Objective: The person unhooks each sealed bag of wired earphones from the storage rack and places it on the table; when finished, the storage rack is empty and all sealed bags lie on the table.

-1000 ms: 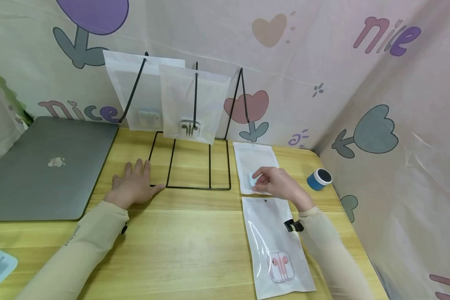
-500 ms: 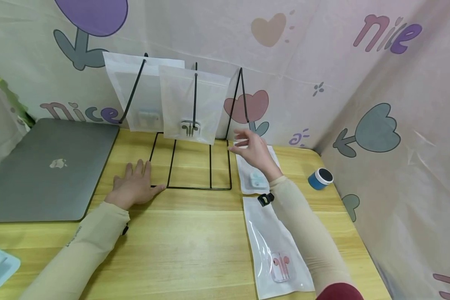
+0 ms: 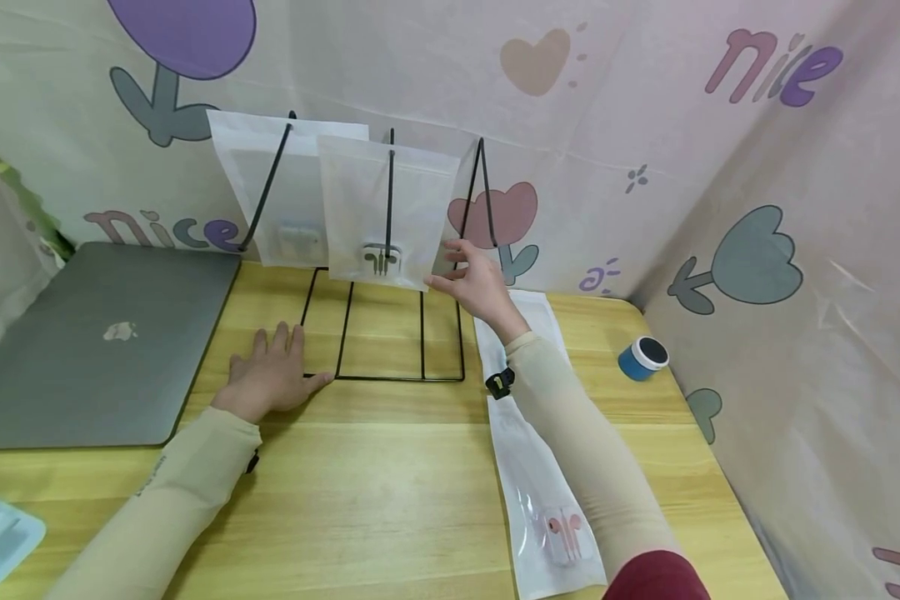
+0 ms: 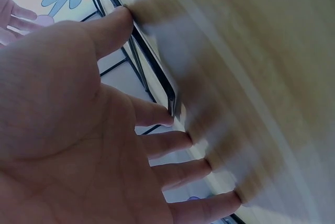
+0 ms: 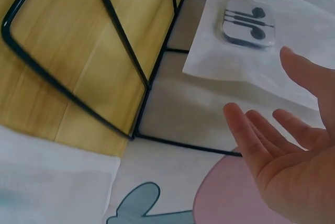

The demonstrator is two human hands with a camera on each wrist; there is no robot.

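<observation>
My left hand [image 3: 270,375] rests with spread fingers on the table at the front left corner of a black wire display rack [image 3: 390,380], its thumb on the base wire. My right hand [image 3: 476,279] is raised at the lower right edge of a white zip bag [image 3: 378,200] hanging from the middle hook. In the right wrist view, the thumb and fingers stand apart, with the thumb tip close to the bag [image 5: 204,62] and nothing gripped. Boxed dark earphones [image 5: 248,23] show through that bag. Another white bag [image 3: 247,158] hangs on the left hook; the right hook [image 3: 487,200] holds nothing.
Two more white bags lie on the right, partly under my right arm: a far one [image 3: 532,310] and a near one [image 3: 521,467] with pink earphones [image 3: 565,529]. A grey laptop [image 3: 105,358] lies left, a blue jar [image 3: 641,360] right, and a pale blue packet [image 3: 3,542] front left.
My right hand has left the far bag on the table and moved up and left to the bag hanging on the middle hook. The left hand has stayed at the rack's corner.
</observation>
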